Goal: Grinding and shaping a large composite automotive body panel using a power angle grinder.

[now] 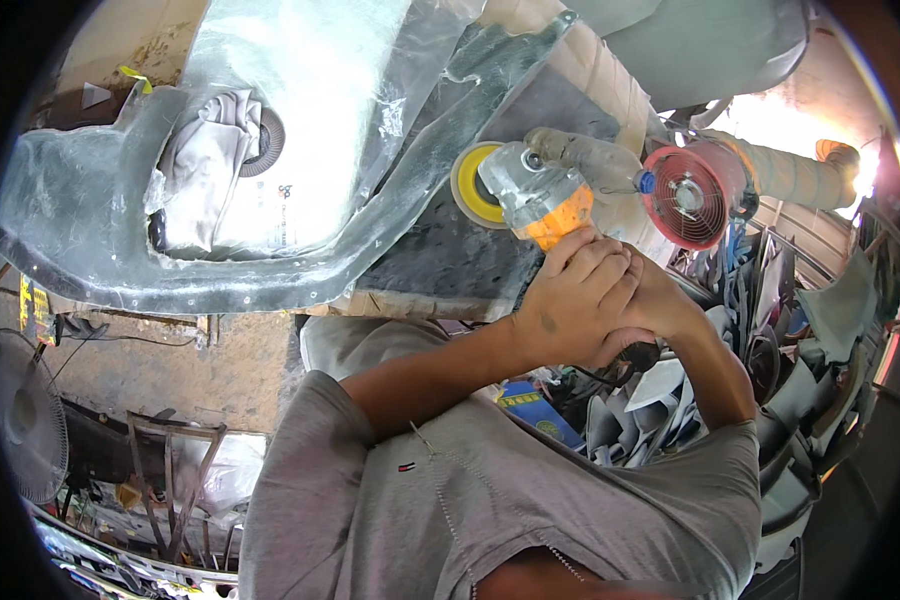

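Both my hands grip an orange and grey angle grinder (pixel 562 212) over the right part of the work surface. My left hand (pixel 570 300) is wrapped round its body just behind the orange housing. My right hand (pixel 662 298) closes on the same grip from the right, partly hidden behind the left. A yellow round pad (pixel 480 185) on the grinder's head faces left. I cannot tell whether the pad spins or touches anything. Left of it lies a large translucent grey-green moulded fibreglass panel (pixel 300 285) with a raised rim.
A crumpled grey cloth (pixel 205 165) and dark round disc (pixel 265 142) lie on the panel. Beyond the grinder are a clear bottle (pixel 595 155) and a red fan (pixel 686 197) with a duct (pixel 795 172). Stacked scraps (pixel 840 320) stand right; a standing fan (pixel 25 415) left.
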`<move>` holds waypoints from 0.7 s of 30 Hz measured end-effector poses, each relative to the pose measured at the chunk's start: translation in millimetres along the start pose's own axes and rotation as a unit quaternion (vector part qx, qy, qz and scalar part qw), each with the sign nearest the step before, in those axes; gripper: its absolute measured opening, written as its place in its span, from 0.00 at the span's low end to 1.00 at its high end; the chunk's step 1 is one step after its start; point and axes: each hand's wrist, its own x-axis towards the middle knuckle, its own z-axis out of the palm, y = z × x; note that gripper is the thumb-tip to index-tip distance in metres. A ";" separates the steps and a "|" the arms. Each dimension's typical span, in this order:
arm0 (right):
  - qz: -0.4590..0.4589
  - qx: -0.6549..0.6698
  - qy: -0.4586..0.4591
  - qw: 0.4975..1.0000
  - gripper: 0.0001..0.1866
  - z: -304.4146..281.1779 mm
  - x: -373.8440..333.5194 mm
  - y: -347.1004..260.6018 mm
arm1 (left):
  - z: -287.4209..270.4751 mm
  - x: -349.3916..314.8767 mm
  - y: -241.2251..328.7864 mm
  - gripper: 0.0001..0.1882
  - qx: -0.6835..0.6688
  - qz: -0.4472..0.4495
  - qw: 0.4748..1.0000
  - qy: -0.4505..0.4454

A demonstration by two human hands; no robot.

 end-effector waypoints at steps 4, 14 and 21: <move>0.038 0.027 -0.001 0.999 0.33 -8.0 7.1 -0.3 | 0.8 9.6 -9.2 0.35 -0.011 0.004 1.000 0.013; -0.307 -0.309 0.029 0.900 0.24 -43.3 18.3 23.1 | 18.2 39.5 -33.8 0.33 -0.059 0.010 0.996 0.059; 0.047 0.062 0.058 0.995 0.22 -48.5 27.9 6.5 | 24.0 55.9 -54.6 0.30 -0.079 0.026 0.994 0.073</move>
